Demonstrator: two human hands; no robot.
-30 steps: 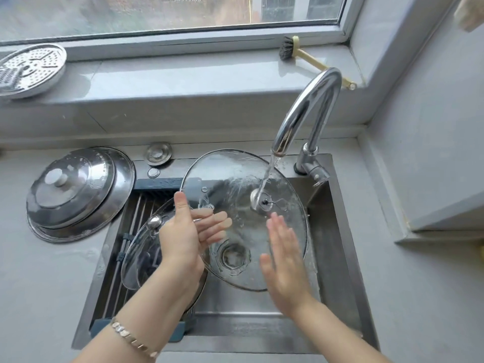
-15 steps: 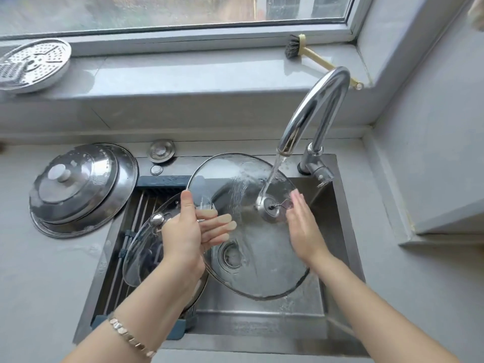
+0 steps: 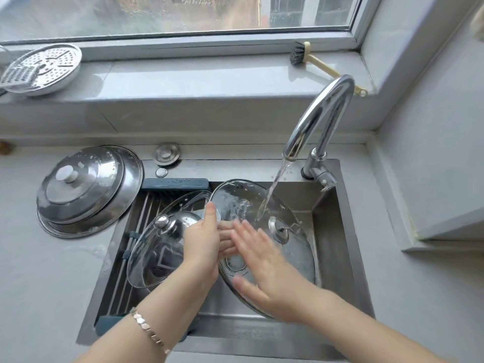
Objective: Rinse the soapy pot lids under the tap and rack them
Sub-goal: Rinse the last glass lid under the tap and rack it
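A large glass pot lid [image 3: 296, 247] is held tilted over the sink, underside towards me, under the running tap [image 3: 318, 119]. My left hand [image 3: 204, 242] grips its left rim, thumb on the near face. My right hand [image 3: 264, 268] lies flat and open on the wet glass, blurred by motion. Water lands on the lid just above its centre fitting. A second glass lid [image 3: 159, 247] with a metal knob rests on the roll-up rack [image 3: 136, 231] over the sink's left part. Two steel lids [image 3: 86, 187] are stacked on the counter at left.
The steel sink [image 3: 337, 231] fills the middle; its drain shows through the glass. A round sink plug [image 3: 167, 154] lies behind the rack. On the window sill sit a perforated steamer plate [image 3: 49, 66] and a dish brush [image 3: 314, 60]. A wall corner juts at right.
My right hand slid from the lid's centre fitting down and left across the glass. The lid has tipped more steeply, and the view moved slightly.
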